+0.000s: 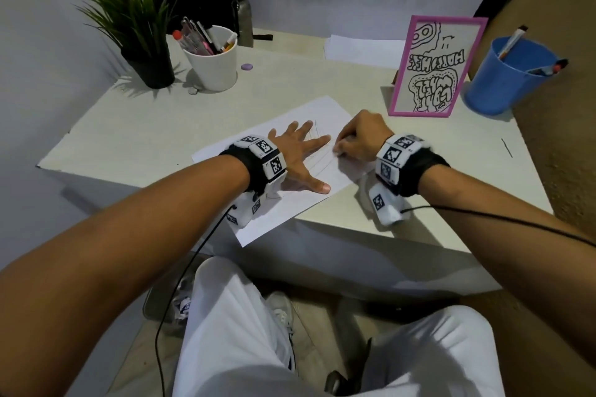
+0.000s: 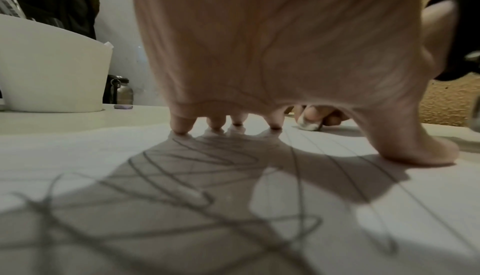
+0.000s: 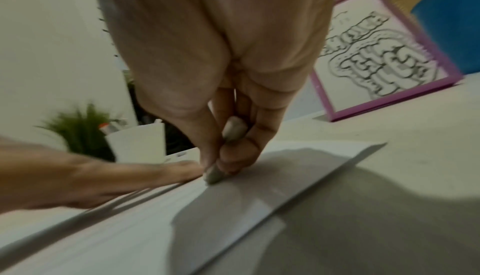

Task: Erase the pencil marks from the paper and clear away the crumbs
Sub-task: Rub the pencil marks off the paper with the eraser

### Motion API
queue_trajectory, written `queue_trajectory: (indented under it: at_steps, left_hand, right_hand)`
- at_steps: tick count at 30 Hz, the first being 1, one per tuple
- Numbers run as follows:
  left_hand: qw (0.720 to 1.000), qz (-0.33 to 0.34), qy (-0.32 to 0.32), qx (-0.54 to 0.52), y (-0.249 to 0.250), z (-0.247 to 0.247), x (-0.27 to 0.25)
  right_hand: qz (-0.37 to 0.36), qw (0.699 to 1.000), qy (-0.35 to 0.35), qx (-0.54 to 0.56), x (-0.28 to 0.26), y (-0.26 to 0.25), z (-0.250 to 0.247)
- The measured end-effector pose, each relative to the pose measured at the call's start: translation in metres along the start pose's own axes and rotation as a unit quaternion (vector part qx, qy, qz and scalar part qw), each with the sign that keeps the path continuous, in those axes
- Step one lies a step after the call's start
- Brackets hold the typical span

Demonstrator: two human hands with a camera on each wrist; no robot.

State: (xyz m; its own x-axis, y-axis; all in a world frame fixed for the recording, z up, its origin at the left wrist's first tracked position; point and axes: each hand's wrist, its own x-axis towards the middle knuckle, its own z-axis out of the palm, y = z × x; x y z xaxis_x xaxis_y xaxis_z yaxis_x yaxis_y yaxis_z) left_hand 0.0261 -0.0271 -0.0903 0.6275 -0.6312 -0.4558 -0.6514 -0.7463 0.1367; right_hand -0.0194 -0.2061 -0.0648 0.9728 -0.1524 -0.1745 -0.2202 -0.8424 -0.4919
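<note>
1. The left hand (image 1: 298, 151) lies flat on the paper (image 1: 225, 151), fingers (image 2: 182, 125) spread and straight, pinning it to the tabletop (image 1: 135, 126).
2. Pencil marks (image 2: 197, 156) under and beside that hand remain unerased; most work looks left.
3. Just right of the left hand, the right hand (image 1: 361, 137) pinches a small eraser (image 3: 214, 174) against the paper.
4. No crumbs are discernible; clearing appears undone.
</note>
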Motion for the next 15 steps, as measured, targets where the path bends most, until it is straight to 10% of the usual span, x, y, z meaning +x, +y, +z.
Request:
queue_trajectory:
  at_steps: [15]
  left_hand:
    - [1.0,-0.005,-0.017,-0.012,0.001,-0.002,0.004]
  right_hand:
    - [-0.055,0.996,-0.059,-0.028,-0.005,-0.005,0.006]
